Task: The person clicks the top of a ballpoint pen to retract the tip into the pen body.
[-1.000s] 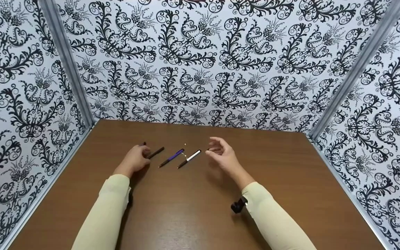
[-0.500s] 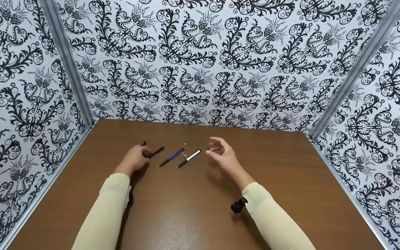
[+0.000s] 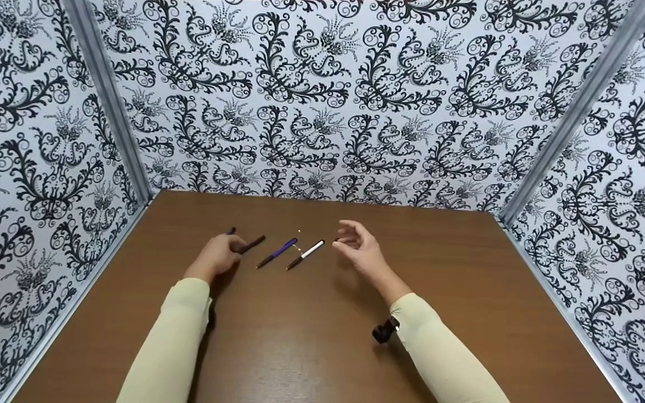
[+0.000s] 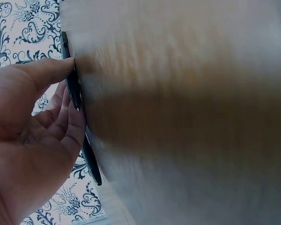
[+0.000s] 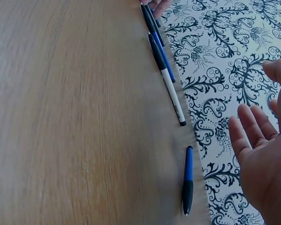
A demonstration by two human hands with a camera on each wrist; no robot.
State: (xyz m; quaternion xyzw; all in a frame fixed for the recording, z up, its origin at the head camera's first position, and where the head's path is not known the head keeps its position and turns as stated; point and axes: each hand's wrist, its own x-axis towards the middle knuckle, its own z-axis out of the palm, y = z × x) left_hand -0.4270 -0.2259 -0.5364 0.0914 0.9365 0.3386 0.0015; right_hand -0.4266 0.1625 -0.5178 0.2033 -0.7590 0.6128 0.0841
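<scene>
Fingers: right hand (image 3: 367, 256) loosely spread, nothing held, right of white pen (image 3: 311, 251); left hand (image 3: 214, 257) farther left of white pen, thumb at black pen (image 3: 253, 244), grip can't tell. Blue pen (image 3: 284, 249) just left of white pen, second blue pen (image 5: 188, 166) to its right. Similar slant and gaps probably deliberate, keeps pens separately graspable. Patterned wall (image 3: 311, 112) behind white pen.

Near tabletop (image 3: 294, 336) free, blue pen (image 3: 277, 253) and white pen (image 3: 313, 249) in the way

Barely a change — pens (image 3: 276, 253) and table (image 3: 300, 324) sit slightly higher in head view.
</scene>
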